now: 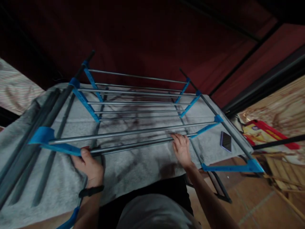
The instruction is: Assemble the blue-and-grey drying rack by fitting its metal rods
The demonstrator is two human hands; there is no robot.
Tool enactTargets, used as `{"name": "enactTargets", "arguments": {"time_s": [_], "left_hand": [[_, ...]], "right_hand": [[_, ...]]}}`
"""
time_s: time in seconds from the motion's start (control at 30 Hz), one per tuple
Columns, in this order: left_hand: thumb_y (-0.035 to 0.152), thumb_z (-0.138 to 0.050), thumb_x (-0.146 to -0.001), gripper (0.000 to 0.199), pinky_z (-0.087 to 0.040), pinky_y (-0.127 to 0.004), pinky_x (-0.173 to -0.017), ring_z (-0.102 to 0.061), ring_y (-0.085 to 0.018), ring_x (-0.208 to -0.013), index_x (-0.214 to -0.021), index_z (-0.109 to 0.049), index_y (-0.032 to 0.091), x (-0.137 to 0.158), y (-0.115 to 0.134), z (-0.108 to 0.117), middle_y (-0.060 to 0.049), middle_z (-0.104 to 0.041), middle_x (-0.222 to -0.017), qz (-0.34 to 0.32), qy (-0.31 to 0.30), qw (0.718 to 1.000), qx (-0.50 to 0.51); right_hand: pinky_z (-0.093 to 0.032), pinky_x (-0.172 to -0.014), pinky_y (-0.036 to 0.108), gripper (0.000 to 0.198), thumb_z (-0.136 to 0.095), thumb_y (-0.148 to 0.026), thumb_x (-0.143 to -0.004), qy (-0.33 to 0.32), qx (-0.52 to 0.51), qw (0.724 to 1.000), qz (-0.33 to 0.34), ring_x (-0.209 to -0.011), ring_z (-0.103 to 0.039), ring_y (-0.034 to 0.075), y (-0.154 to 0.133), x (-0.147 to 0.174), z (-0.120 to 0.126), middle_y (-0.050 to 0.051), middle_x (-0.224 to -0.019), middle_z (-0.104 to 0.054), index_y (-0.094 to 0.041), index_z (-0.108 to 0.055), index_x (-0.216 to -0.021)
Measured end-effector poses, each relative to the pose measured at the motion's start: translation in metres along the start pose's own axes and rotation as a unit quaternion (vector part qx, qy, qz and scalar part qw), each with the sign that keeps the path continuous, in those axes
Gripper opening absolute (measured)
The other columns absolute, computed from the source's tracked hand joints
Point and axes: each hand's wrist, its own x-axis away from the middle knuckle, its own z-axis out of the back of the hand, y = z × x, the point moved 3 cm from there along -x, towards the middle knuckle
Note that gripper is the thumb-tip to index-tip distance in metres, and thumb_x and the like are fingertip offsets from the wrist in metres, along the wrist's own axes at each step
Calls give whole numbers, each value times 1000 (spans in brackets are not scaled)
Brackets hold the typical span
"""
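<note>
A rack frame of grey tubes with blue plastic brackets and thin metal rods lies across a grey cloth, like a shoe rack or drying rack. My left hand (89, 165) is closed around the end of the near left blue bracket (64, 149), where the rods meet it. A dark band circles that wrist. Toward the right end of the near metal rods (143, 143), my right hand (181, 149) has its fingers curled over them. A second near right blue bracket (206, 129) holds the rods' other end. Farther back, several rods (140, 103) span two more pairs of brackets.
Loose grey tubes (45, 111) lie at the left on the cloth (138, 171). A phone (226, 141) rests at the right. Beyond are a red and yellow package (269, 133) and a wooden slatted chair (286, 175). Dark red fabric (143, 38) hangs behind the rack.
</note>
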Motion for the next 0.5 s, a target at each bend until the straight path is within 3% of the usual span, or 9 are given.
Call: {"name": "enactTargets", "arguments": {"time_s": [0.1,0.33,0.5], "left_hand": [[46,-50,-87,20,-47,-51,-96,-62,-30,-100,-90,-64,32,5,12,0,-1,-65,-93,-60,28,998,14],[50,-48,-86,20,-47,-54,-94,-62,-32,-104,-90,-64,38,16,16,-1,0,-67,-98,-49,13,999,5],[50,-47,-83,22,-48,-53,-94,-62,-30,-102,-89,-61,35,11,13,-4,1,-67,-96,-49,34,998,-14]], "right_hand": [[-15,-118,55,41,-35,-19,-99,23,29,998,-41,-130,-48,23,25,1,3,11,-132,-60,-21,-53,-135],[-11,-118,54,42,-34,-11,-95,18,50,996,-76,-115,-54,23,51,-13,4,7,-115,-68,-23,-61,-125],[-17,-117,51,40,-36,-13,-96,21,25,997,-68,-112,-54,22,52,-13,3,6,-114,-67,-22,-61,-126]]}}
